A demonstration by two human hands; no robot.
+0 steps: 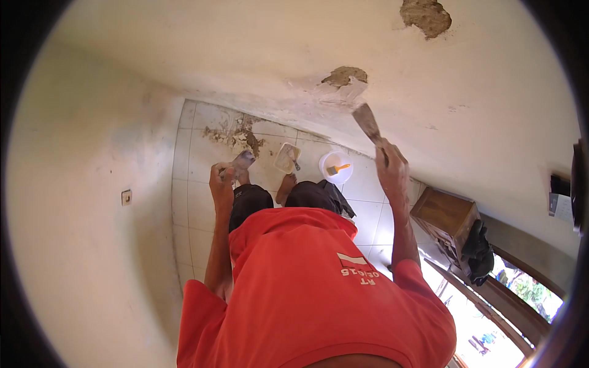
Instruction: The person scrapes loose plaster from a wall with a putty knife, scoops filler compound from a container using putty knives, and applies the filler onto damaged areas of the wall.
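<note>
My right hand (392,167) is closed round the handle of a wide putty knife (367,122), its blade raised close to the wall. Just beyond the blade tip, whitish filler (348,92) is smeared on the lower edge of a brown bare patch (345,75). Lower and to the left, my left hand (222,184) grips a second scraper (243,161), with greyish material on its blade, over the floor. A larger rough patch (426,17) lies higher on the wall.
On the tiled floor (208,211) are crumbled debris (245,136), a tray (286,158) with a small tool, and a white bucket (336,178) with a yellow brush. A wooden cabinet (443,211) with dark cloth stands right. The left wall has a socket (126,197).
</note>
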